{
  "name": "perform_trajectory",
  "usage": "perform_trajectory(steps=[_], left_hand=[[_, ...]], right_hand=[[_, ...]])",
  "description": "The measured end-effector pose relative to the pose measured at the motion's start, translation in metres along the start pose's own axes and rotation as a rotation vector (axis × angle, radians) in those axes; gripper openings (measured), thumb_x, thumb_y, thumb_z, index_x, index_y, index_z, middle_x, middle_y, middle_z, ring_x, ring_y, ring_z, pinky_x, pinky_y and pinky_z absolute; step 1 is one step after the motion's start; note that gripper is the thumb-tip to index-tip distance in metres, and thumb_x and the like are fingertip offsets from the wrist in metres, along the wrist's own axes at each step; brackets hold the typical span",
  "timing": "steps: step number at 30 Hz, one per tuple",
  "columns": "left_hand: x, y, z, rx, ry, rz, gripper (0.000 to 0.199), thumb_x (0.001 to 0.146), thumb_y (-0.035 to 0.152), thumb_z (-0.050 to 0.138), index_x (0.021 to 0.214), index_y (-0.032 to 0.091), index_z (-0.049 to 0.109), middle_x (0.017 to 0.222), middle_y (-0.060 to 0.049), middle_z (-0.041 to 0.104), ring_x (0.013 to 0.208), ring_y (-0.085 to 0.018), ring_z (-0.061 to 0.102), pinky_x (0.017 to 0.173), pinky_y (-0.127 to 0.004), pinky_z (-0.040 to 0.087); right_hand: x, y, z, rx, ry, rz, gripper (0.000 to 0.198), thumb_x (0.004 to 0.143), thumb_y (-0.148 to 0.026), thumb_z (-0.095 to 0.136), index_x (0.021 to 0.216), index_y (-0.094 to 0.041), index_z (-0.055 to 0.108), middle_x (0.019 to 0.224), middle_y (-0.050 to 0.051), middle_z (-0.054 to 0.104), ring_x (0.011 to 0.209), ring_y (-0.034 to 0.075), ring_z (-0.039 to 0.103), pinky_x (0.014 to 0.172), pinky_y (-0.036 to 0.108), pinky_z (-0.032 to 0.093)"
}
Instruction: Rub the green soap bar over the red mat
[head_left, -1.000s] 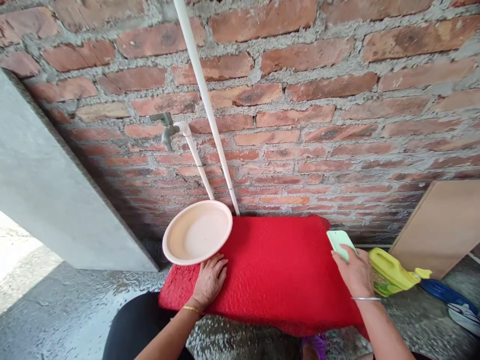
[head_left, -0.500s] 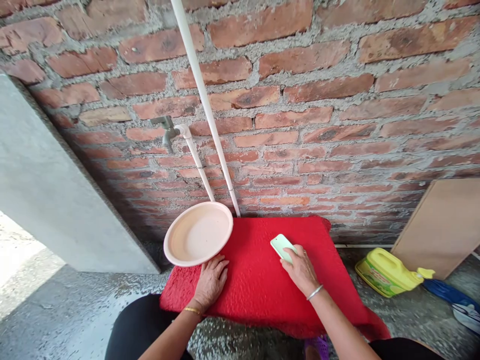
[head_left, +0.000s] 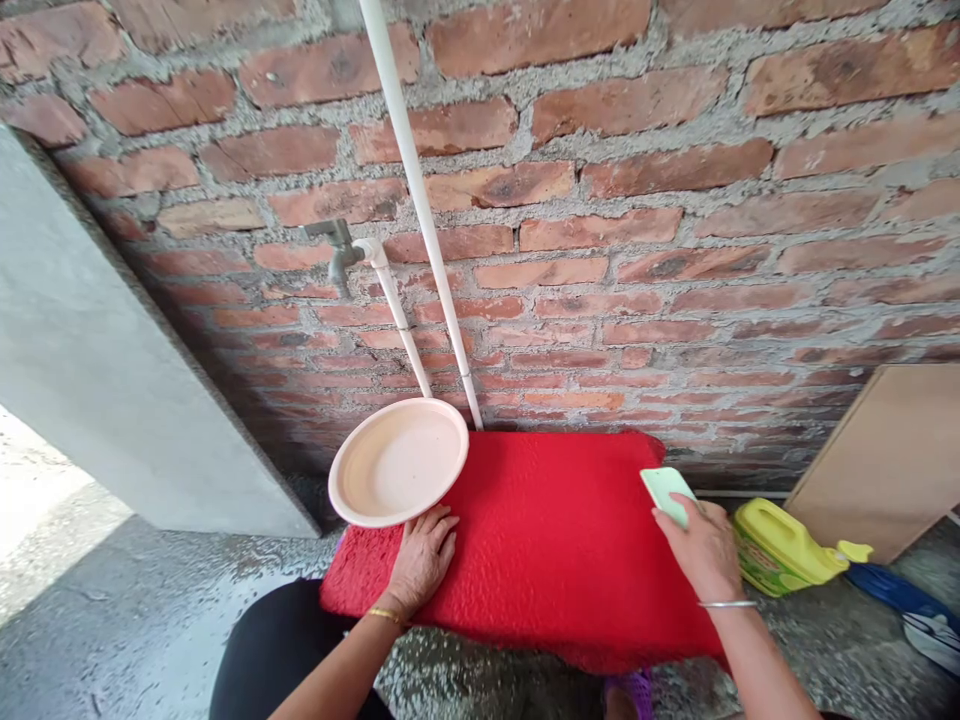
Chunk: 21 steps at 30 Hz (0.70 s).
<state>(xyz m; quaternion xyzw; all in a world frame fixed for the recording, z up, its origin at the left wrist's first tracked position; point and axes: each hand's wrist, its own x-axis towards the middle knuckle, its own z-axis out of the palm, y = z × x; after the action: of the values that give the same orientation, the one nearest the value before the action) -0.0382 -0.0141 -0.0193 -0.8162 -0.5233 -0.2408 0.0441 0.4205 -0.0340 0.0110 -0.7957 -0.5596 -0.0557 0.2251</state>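
Note:
A wet red mat (head_left: pixel 540 540) lies spread over a low, flat support and hangs past its edges. My right hand (head_left: pixel 701 550) is closed round a pale green scrub brush (head_left: pixel 669 492) at the mat's right edge; its underside is hidden. Fingers stretched out, my left hand (head_left: pixel 426 560) lies flat on the mat's left part, with fingertips close by the rim of a pale pink basin (head_left: pixel 401 465). That basin sits at the mat's back left corner, tilted towards me, and I see nothing in it.
A grey tap (head_left: pixel 341 255) on a white pipe (head_left: pixel 403 330) stands behind the basin. To the right, a yellow jug (head_left: pixel 787 545) lies by a leaning brown board (head_left: pixel 885 450). A grey slab (head_left: pixel 142 380) leans at the left. The concrete floor (head_left: pixel 187 610) is wet.
My right hand has slid the scrub brush rightwards, from the middle of the mat to its right edge. My left hand keeps its place beside the basin.

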Motion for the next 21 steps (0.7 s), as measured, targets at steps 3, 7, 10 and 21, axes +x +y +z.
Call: perform_trajectory(steps=[3,7,10,21], left_hand=[[0.0,0.0,0.0,-0.001,0.002,-0.001,0.025,0.09,0.021,0.05,0.108,0.023,0.067,0.117,-0.008,0.067,0.115,-0.026,0.059,0.102,-0.047,0.043],[0.0,-0.001,0.0,-0.002,-0.008,-0.003,0.025,0.091,0.022,0.049,0.11,0.023,0.066,0.117,-0.008,0.066,0.115,-0.026,0.058,0.102,-0.047,0.042],[0.0,-0.001,0.0,-0.009,-0.011,-0.008,0.025,0.091,0.022,0.049,0.109,0.023,0.066,0.118,-0.008,0.066,0.115,-0.026,0.058,0.102,-0.047,0.042],[0.001,0.001,-0.002,-0.027,-0.021,-0.026,0.027,0.091,0.022,0.048,0.11,0.024,0.067,0.117,-0.008,0.067,0.115,-0.025,0.059,0.103,-0.047,0.043]], right_hand=[[-0.012,-0.024,0.007,0.148,-0.076,-0.211,0.042,0.083,-0.045,0.05,0.111,-0.021,0.069,0.103,0.01,0.059,0.096,0.023,0.06,0.091,0.035,0.047],[-0.015,-0.005,0.0,0.045,-0.161,-0.113,0.043,0.082,-0.043,0.049,0.113,-0.02,0.069,0.099,0.011,0.059,0.091,0.024,0.06,0.087,0.037,0.048],[-0.011,0.025,-0.012,-0.051,-0.105,0.071,0.05,0.082,-0.048,0.047,0.116,-0.017,0.067,0.092,0.012,0.059,0.094,0.028,0.058,0.084,0.04,0.049],[-0.027,-0.019,0.006,-0.06,-0.169,-0.068,0.048,0.085,-0.049,0.05,0.122,-0.022,0.063,0.102,0.012,0.059,0.091,0.025,0.06,0.085,0.038,0.048]])
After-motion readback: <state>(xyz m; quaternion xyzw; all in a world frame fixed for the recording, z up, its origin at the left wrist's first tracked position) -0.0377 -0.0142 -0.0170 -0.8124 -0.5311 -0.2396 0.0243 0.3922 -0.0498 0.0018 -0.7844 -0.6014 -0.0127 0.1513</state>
